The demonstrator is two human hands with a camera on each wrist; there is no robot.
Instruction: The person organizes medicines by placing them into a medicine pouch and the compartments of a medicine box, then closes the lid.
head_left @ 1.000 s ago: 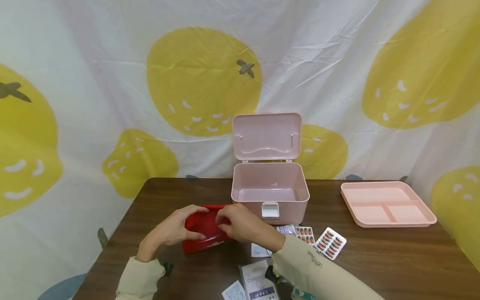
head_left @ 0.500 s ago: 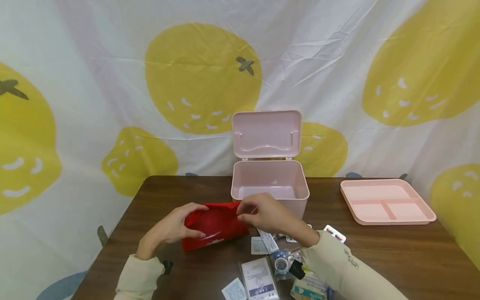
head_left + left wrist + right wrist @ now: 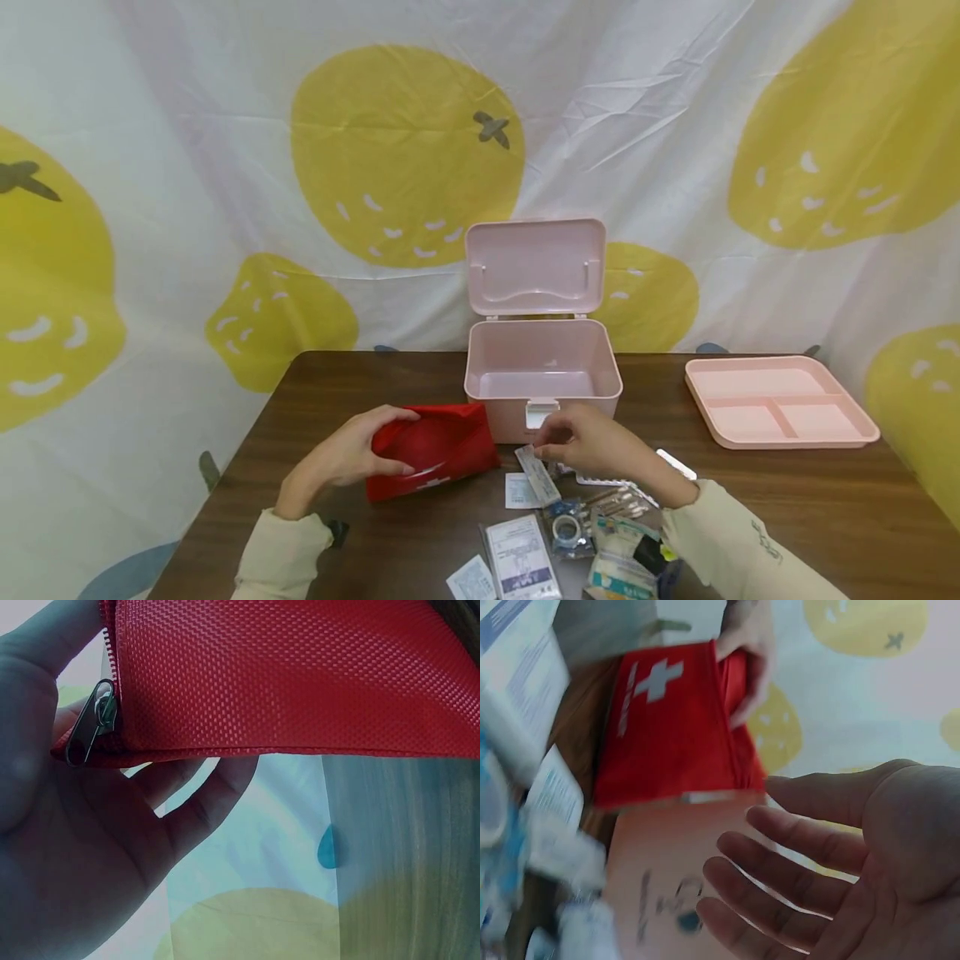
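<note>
A red zip pouch [image 3: 457,454] with a white cross stands with its mouth spread on the table, left of the pink box. My left hand [image 3: 352,454] grips its left end, the thumb on the near side and the fingers at the far rim. A metal zip pull [image 3: 90,724] hangs beside that palm in the left wrist view. Right of the pouch, my right hand [image 3: 588,440] hovers in front of the pink box, above a long white packet [image 3: 538,475]. In the right wrist view its fingers [image 3: 787,881] are spread and hold nothing.
The pink box [image 3: 502,421] stands with its lid [image 3: 536,267] raised. A divided pink tray [image 3: 757,383] lies at right. Nearer are a flat medical packet [image 3: 519,554], a bagged tape roll [image 3: 567,531], cotton swabs [image 3: 618,502], a green-and-white pack [image 3: 618,575] and a blister pack [image 3: 677,463].
My right hand has left the pouch's mouth and moved right, over the small packets. My left hand keeps its grip on the pouch, which now shows its right end.
</note>
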